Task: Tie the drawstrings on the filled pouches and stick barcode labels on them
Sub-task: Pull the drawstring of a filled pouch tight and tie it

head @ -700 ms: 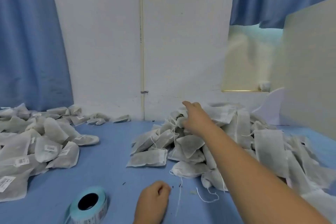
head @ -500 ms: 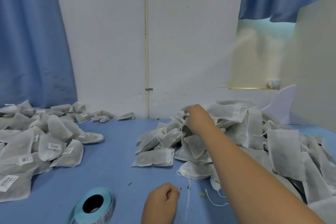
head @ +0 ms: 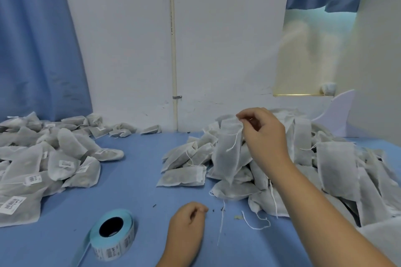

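Pouch (head: 226, 154): white mesh, filled, hanging upright from its top corner above the left edge of the unlabelled pile (head: 338, 165), bottom end touching or just over the pouches below, can't tell which. Right hand (head: 263, 134) pinches that top corner between thumb and fingertips, a narrow grip on the cloth at the mouth. Drawstring (head: 235, 144) dangles loose down the pouch front, not tied. No label on it.

Handling, judged: light, soft, floppy; thin fabric sags and the fill shifts to the bottom. Not fragile, not slippery, but an open mouth could spill crumbs if tipped. Best hold is at the neck just under the mouth, or on the string ends themselves for tying; a label wants the flat middle face pressed against the table (head: 134, 180).

Left hand (head: 186, 225) rests on the table near the front edge, fingers curled into a loose fist, nothing seen in it. Label roll (head: 112, 234) stands just to its left: blue backing, white barcode stickers on the outside, print too small to read. Loose strings and dark crumbs lie on the table between the left hand and the pile.

Labelled pile (head: 65, 165) at far left, well apart: each pouch carries a white barcode sticker, digits unreadable. No brand visible anywhere.
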`<action>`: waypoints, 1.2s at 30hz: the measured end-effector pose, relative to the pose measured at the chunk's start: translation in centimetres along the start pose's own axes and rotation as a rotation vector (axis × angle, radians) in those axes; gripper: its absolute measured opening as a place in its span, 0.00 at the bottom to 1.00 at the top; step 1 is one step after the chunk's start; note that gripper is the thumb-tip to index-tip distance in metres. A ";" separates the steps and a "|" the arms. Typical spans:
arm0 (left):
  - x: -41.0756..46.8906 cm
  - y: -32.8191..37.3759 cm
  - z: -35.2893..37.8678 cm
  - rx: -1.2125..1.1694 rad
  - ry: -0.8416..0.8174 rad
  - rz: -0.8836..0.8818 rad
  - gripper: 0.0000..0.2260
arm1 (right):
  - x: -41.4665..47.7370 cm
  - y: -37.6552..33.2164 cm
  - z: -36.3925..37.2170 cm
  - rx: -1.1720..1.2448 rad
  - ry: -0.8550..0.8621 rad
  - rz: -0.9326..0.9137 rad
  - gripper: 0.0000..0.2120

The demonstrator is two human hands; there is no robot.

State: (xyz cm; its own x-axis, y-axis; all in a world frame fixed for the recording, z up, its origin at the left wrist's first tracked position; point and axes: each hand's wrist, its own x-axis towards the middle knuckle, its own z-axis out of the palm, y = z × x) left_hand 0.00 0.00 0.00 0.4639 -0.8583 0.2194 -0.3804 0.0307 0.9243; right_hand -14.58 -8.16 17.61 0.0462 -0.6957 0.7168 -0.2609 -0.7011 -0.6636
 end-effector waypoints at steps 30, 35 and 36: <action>-2.4 2.5 -1.4 -0.088 -0.103 0.244 0.06 | -13.0 4.1 0.2 0.315 -0.490 0.379 0.13; -1.7 2.2 -1.9 -0.074 -0.078 0.225 0.08 | -12.4 5.0 -0.9 0.301 -0.451 0.423 0.11; -1.6 2.2 -2.0 -0.067 -0.081 0.224 0.11 | -12.3 5.2 -1.2 0.298 -0.451 0.426 0.11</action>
State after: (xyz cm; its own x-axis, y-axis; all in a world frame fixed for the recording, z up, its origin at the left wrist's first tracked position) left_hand -0.05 2.48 2.33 0.3070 -0.8644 0.3981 -0.4117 0.2565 0.8745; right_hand -17.64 -3.05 5.64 0.4121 -0.8721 0.2639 -0.0724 -0.3200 -0.9446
